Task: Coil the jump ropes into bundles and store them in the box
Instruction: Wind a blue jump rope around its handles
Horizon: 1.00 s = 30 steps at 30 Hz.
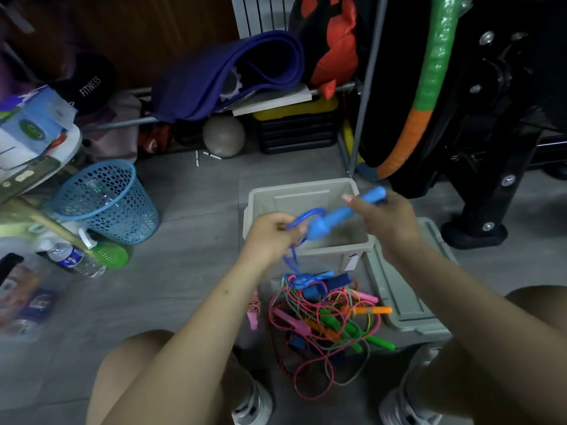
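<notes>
- Box (pixel 306 191) looks empty, none stored.
- Right hand (pixel 388 219) grips blue handle (pixel 343 214); left hand (pixel 271 237) pinches its cord (pixel 302 216), coiling.
- Pile (pixel 325 317) untouched.

A blue handle (pixel 343 211) is held in the right hand (pixel 388 217) above the grey box (pixel 302 197), and its blue cord (pixel 299 220) is pinched by the left hand (pixel 273 236). The cord hangs down to a tangled pile of jump ropes (pixel 328 314) on the floor (pixel 184 271). The box's lid (pixel 408 289) is laid just beside the box.
</notes>
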{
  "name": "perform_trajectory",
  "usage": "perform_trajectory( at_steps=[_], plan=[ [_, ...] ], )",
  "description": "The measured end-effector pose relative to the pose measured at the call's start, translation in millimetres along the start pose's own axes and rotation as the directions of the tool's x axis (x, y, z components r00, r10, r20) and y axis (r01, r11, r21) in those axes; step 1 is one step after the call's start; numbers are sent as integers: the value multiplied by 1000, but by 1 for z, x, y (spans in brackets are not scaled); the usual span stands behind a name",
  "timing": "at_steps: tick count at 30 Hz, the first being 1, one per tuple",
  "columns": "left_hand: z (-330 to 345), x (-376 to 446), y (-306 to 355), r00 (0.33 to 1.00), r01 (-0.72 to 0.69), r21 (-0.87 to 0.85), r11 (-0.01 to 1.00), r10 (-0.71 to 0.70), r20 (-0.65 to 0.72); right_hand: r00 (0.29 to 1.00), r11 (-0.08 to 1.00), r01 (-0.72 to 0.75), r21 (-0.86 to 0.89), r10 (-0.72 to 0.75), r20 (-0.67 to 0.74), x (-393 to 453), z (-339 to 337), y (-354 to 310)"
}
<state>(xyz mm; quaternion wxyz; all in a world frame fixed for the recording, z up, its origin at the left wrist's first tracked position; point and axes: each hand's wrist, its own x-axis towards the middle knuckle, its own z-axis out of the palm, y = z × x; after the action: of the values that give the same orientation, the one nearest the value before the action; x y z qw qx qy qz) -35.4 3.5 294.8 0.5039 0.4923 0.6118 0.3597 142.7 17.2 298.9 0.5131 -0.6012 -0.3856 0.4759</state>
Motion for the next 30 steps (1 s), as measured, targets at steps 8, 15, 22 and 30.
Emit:
perform_trajectory(
  at_steps=[8,15,22,30],
  plan=[
    [-22,18,-13,955,108,-41,993,-115,-274,982,949,-162,269,128,140,9,-15,-12],
    [-31,22,-14,935,58,-298,953,-157,-319,970,996,28,-84,-7,244,14,-27,-15],
    [-8,7,2,979,87,-615,784,-181,-91,787,877,43,-478,265,557,-14,-9,-1],
    [2,9,-2,977,95,-739,667,-205,-60,787,909,-61,-412,298,540,-20,8,7]
  ],
)
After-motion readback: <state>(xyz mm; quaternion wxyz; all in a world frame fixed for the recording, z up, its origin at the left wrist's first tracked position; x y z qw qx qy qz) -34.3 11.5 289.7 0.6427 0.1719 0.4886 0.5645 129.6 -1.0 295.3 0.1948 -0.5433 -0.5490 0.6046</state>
